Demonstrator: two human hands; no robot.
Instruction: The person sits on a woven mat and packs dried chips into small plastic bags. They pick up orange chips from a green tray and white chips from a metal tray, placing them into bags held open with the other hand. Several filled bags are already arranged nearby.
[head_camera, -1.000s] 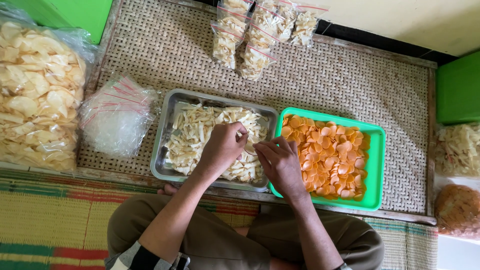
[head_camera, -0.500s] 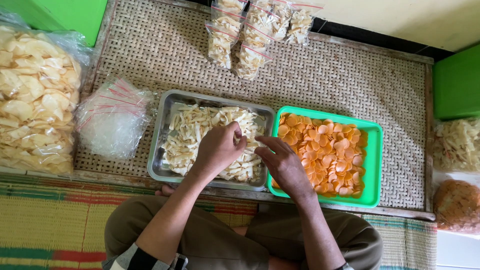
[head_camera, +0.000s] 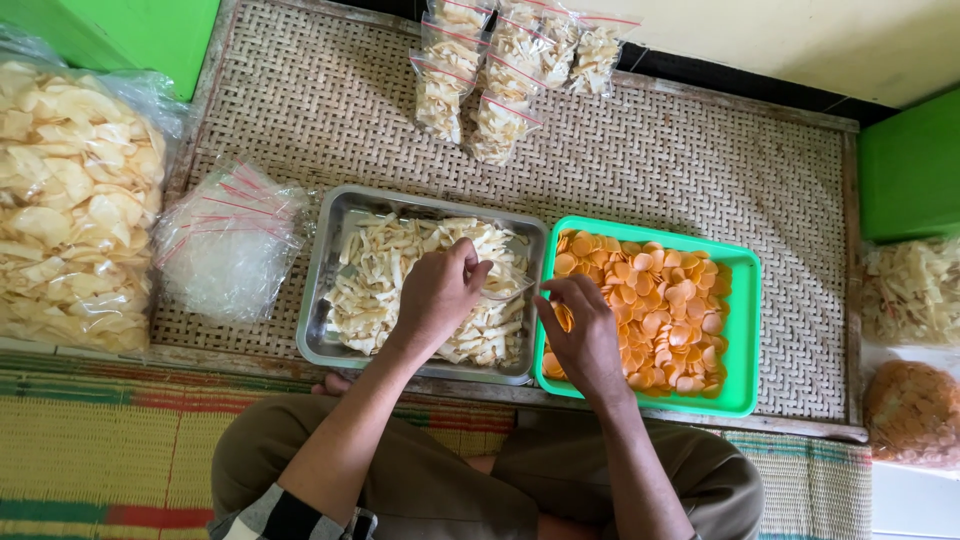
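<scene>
Since the earlier frame the right hand (head_camera: 585, 335) has shifted right, onto the near left corner of the green tray (head_camera: 745, 330), fingers pinched on an orange chip (head_camera: 563, 318). Over the metal tray (head_camera: 325, 275) of pale strip crackers (head_camera: 385, 270), the left hand (head_camera: 440, 295) holds a small clear bag (head_camera: 505, 285) by its mouth. Should that mouth sag, I judge chips could miss and scatter. Filled bags (head_camera: 500, 70) lie far, empty bags (head_camera: 225, 245) left.
</scene>
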